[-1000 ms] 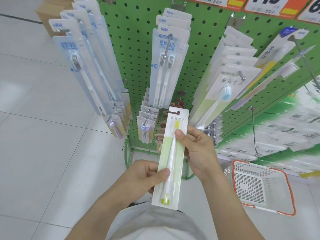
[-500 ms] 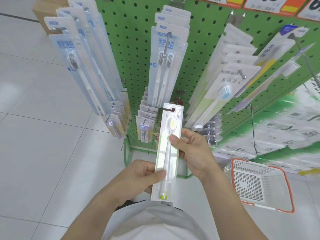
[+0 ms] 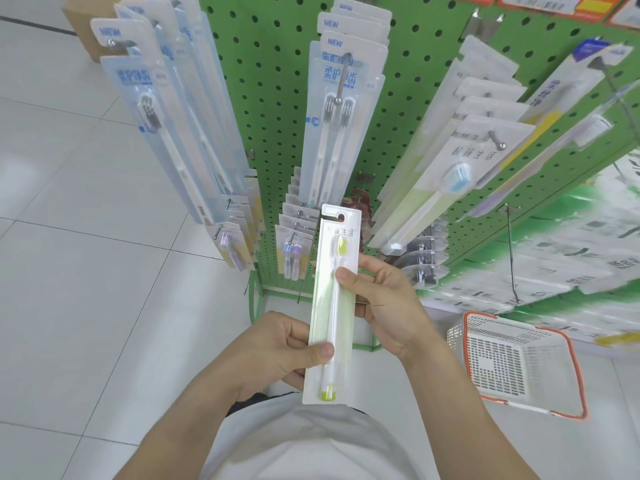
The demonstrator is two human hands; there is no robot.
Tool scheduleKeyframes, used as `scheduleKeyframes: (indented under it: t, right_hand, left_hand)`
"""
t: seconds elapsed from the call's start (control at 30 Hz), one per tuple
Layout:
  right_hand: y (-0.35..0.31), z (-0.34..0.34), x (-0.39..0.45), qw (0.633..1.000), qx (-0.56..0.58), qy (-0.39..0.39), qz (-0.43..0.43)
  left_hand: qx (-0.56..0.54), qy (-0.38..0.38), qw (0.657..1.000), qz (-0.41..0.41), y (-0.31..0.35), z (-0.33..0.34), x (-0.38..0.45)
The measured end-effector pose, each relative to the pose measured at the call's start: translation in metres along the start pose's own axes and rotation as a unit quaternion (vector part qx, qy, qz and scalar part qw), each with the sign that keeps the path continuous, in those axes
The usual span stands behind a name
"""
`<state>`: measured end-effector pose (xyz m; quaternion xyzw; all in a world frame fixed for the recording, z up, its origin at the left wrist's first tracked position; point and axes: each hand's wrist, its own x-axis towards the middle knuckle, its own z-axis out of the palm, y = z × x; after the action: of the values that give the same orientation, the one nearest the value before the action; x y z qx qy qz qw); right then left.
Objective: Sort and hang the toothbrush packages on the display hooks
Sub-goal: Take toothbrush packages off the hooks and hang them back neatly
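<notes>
Left hand (image 3: 277, 344) and right hand (image 3: 384, 299) gripping one toothbrush package (image 3: 332, 306), one basket (image 3: 519, 362)

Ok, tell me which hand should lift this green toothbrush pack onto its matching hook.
Right, probably. The right hand pinches the green toothbrush pack higher up, nearer its hang hole, and the matching packs hang on the hook up on that side. The left hand grips the lower end.

White tiled floor (image 3: 86, 237); green pegboard (image 3: 277, 98); possibly cardboard box (image 3: 86, 32).

basket (image 3: 575, 344) on white tiled floor (image 3: 69, 237)
</notes>
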<state>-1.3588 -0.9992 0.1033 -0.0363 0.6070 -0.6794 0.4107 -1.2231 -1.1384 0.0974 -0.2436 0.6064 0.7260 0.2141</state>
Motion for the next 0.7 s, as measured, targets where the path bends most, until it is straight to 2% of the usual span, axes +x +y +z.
scheduleKeyframes:
  t: [0.27, 0.37, 0.53, 0.7]
  right_hand:
    - [0.001, -0.003, -0.004, 1.0, 0.022, 0.02, -0.008]
    - [0.002, -0.001, -0.003, 0.999, 0.023, 0.031, -0.007]
    - [0.011, 0.008, -0.004, 0.991, -0.083, 0.089, -0.061]
    - [0.005, 0.014, -0.012, 0.99, -0.115, 0.036, -0.078]
  left_hand:
    - [0.034, 0.033, 0.999, 0.023, -0.001, -0.001, 0.001]
    - [-0.008, 0.049, 0.998, 0.026, -0.001, 0.0, 0.002]
    - [-0.052, 0.122, 0.988, 0.079, -0.004, 0.007, 0.006]
    - [-0.04, 0.143, 0.984, 0.101, -0.007, 0.002, 0.005]
